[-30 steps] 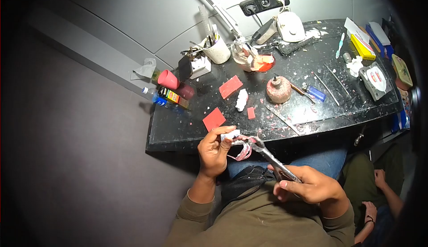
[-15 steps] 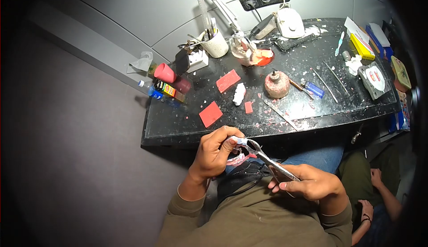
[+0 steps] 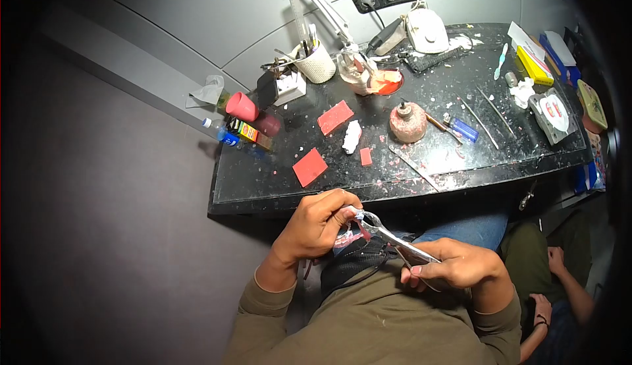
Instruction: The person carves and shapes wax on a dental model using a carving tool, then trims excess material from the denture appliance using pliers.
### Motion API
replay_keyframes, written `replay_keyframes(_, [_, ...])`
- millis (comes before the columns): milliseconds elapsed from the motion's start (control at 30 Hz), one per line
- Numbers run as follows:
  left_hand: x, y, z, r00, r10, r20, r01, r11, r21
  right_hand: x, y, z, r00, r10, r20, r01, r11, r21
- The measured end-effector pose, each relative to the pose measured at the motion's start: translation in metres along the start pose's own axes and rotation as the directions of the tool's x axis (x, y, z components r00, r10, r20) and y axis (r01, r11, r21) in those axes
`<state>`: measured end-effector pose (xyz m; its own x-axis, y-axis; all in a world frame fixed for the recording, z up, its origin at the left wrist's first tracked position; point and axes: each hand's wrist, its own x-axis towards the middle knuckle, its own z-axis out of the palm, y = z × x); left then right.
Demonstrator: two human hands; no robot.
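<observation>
My left hand (image 3: 319,228) is closed on a pink-and-white dental piece (image 3: 347,237), its fingers hiding much of it. My right hand (image 3: 461,264) grips a long metal tool (image 3: 403,245) with a looped far end, slanting up toward my left fingertips. That loop meets the dental piece beside my left thumb; exactly how they touch is hard to see. Both hands are above my lap, just in front of the table edge. Closest on the table are a red wax sheet (image 3: 310,167), a small red wax piece (image 3: 366,157) and a thin metal spatula (image 3: 413,167).
On the black table (image 3: 263,184) stand a wax-spotted burner (image 3: 408,123), a lamp (image 3: 355,68) and a pen cup (image 3: 316,64). A blue lighter (image 3: 465,131) lies beside carving tools. A plaster model (image 3: 553,118) sits at right. Another person's hand (image 3: 541,309) rests at lower right.
My left hand has shifted slightly, and the dental piece has turned a little in it. The metal tool's looped end has dropped slightly. The whole view has moved a little.
</observation>
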<state>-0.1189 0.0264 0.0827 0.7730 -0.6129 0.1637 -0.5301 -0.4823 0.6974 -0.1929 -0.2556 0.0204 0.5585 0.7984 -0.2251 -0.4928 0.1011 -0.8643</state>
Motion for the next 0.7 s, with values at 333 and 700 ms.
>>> replay_keyframes(333, [0.002,-0.008,0.002,0.993,-0.117,-0.036,0.114,0.991,-0.069,0.012,0.008,0.006,0.996,0.068,-0.056,-0.062,0.993,0.1])
replay_keyframes(700, [-0.001,-0.037,0.002,0.927,-0.346,-0.147,0.14,0.681,-0.719,-0.018,-0.015,-0.012,0.957,-0.251,-0.144,0.289,0.813,0.506])
